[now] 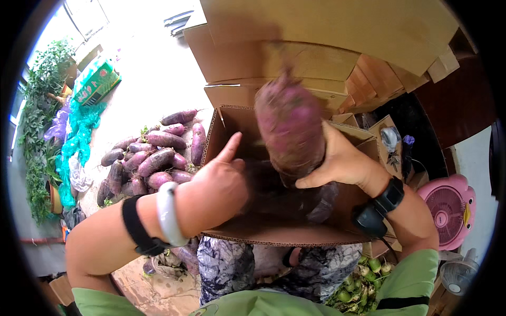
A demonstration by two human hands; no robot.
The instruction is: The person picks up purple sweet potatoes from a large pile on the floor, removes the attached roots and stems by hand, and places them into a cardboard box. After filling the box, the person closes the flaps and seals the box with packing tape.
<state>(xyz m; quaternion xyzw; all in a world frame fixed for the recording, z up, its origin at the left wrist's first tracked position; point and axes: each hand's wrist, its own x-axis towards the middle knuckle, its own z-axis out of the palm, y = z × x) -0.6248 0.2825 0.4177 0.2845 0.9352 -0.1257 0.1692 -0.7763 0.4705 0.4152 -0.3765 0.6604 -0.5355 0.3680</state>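
Note:
My right hand is closed round the lower end of a large purple radish, held upright with its root end up. The radish is above an open cardboard box in front of me. Over the box's left side is my left hand, with one finger stretched out and nothing visibly held; its other fingers are partly hidden and blurred. Beneath the hands, a dark, smeared shape with a shiny plastic-like part lies inside the box, too unclear to name.
Several purple radishes are heaped on the floor at the left. Green-topped radishes lie at the lower right. Large cardboard sheets stand behind the box. A pink fan is at the right, and plants line the left wall.

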